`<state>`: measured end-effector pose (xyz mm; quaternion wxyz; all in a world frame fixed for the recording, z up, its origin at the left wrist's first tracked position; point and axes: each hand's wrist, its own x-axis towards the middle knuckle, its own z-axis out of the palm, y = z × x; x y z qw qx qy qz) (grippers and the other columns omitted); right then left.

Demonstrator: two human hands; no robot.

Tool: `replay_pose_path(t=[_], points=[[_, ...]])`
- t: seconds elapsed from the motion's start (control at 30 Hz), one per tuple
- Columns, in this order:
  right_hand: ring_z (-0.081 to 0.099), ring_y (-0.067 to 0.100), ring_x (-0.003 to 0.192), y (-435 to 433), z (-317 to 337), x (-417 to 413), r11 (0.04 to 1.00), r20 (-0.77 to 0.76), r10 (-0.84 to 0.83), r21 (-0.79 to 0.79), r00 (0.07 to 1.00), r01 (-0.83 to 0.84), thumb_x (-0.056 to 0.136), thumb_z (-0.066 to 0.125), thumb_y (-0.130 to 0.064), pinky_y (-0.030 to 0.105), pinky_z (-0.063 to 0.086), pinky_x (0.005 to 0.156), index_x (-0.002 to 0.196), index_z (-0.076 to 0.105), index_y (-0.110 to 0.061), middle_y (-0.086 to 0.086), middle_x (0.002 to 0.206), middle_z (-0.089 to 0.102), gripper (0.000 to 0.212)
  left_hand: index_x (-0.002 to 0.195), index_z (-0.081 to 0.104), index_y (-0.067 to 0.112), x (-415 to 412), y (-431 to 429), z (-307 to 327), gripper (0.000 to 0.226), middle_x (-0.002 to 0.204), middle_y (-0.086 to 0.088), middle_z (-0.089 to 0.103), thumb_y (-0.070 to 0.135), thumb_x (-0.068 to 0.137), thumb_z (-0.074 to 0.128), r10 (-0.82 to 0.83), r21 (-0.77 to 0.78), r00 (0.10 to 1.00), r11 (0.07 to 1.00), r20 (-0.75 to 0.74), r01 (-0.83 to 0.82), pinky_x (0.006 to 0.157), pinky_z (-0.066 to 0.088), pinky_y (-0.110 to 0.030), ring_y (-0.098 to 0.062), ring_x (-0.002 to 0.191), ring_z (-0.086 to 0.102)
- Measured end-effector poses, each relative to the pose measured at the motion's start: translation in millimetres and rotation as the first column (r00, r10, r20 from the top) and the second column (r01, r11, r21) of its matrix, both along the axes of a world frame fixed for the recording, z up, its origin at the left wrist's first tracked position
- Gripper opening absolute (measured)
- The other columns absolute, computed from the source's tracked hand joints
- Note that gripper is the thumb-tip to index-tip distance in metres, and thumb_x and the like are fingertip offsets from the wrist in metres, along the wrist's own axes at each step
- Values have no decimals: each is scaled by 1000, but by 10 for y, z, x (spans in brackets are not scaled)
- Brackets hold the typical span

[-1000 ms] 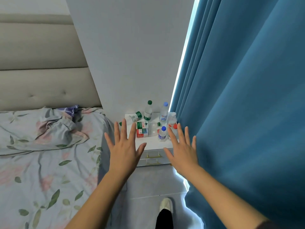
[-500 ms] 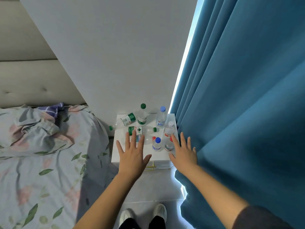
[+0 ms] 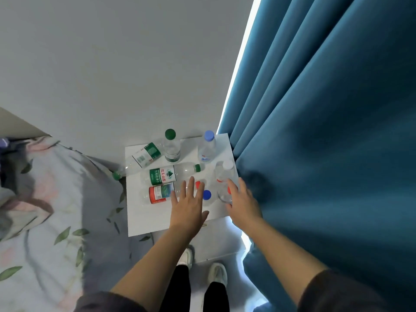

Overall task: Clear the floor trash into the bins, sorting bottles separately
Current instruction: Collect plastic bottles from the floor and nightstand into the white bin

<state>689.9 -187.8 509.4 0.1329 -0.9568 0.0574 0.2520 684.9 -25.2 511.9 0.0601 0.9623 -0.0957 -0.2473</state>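
Left hand (image 3: 188,207): fingers spread, empty, by red-label bottle (image 3: 158,193).
Right hand (image 3: 244,202): fingers apart, beside white-capped bottle (image 3: 221,175).
Grasp: circle the body low, without toppling others.

Teal curtain (image 3: 315,131), leaf-patterned bedsheet (image 3: 56,210), white nightstand (image 3: 144,221)

Looking down: white nightstand (image 3: 146,218) between bed (image 3: 45,199) and blue curtain (image 3: 315,131) carries clear plastic bottles: green-capped bottle (image 3: 171,146) and blue-capped bottle (image 3: 207,147) upright at the back, green-labelled bottle (image 3: 166,174) and red-labelled bottle (image 3: 157,193) on their sides. Left hand (image 3: 188,206) is flat, fingers spread, with its fingertips over the red-labelled bottle's neck. Right hand (image 3: 243,201) is likewise flat beside a clear bottle at the curtain edge; contact not discernible.
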Motion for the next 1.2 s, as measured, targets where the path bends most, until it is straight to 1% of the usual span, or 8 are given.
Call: replay_pose_path(t=[0.1, 0.2, 0.4, 0.53, 0.67, 0.83, 0.97, 1.2], points=[[43, 30, 122, 45, -123, 91, 999, 39, -35, 32, 999, 34, 95, 50, -22, 40, 49, 91, 144, 29, -27, 7, 144, 28, 54, 149, 9, 21, 135, -23, -140, 76, 159, -9, 4, 44, 92, 54, -15, -54, 1000, 998, 21, 16, 114, 22, -45, -31, 145, 14], [48, 27, 111, 78, -209, 125, 997, 70, -64, 51, 995, 61, 95, 48, -18, 37, 49, 83, 137, 40, -26, 5, 128, 40, 43, 142, 25, 22, 223, -61, -253, 63, 150, -6, 26, 40, 91, 57, -25, -119, 999, 992, 41, 30, 105, 36, -37, -26, 130, 39], [52, 28, 100, 58, -324, 166, 996, 50, -84, -20, 995, 85, 95, 48, -14, 31, 39, 68, 120, 48, -18, 8, 114, 43, 25, 128, 46, 20, 281, -142, -437, 41, 129, -5, 44, 27, 90, 60, -82, -200, 996, 976, 45, 89, 84, 48, -31, -24, 102, 56], [54, 30, 91, 38, -330, 180, 994, 69, -108, -22, 992, 110, 97, 45, -15, 29, 32, 64, 111, 50, -15, 8, 109, 43, 15, 114, 57, 15, 300, -195, -520, 32, 114, -6, 48, 17, 85, 69, -83, -236, 996, 968, 33, 88, 74, 54, -28, -21, 84, 59], [53, 28, 87, 26, -291, 155, 993, 82, -119, -5, 990, 119, 98, 43, -14, 30, 32, 64, 110, 50, -13, 9, 110, 44, 15, 115, 54, 15, 335, -213, -523, 32, 116, -6, 47, 14, 86, 67, -92, -237, 996, 967, 13, 93, 77, 54, -27, -21, 85, 57], [37, 20, 74, 16, -137, 86, 991, 95, -130, -8, 987, 131, 97, 44, -14, 27, 31, 62, 110, 50, -14, 6, 109, 43, 14, 116, 54, 12, 371, -160, -384, 30, 116, -8, 48, 11, 87, 61, -72, -238, 997, 968, 16, 74, 71, 50, -29, -27, 84, 58], [49, 26, 80, 23, 178, -5, 988, 120, -151, 15, 981, 151, 95, 47, -16, 28, 31, 62, 108, 51, -13, 7, 109, 44, 13, 120, 54, 12, 347, -53, 13, 34, 120, -6, 47, 15, 88, 61, -57, -276, 998, 959, 18, 60, 78, 54, -33, -27, 89, 60], [52, 27, 79, 33, 1104, -301, 949, 218, -310, 134, 925, 287, 90, 58, -24, 28, 38, 66, 104, 54, -13, 4, 106, 42, 17, 120, 54, 17, 195, 194, 1099, 35, 122, -3, 46, 18, 86, 65, -57, -423, 998, 904, 38, 68, 84, 51, -28, -21, 95, 57]])
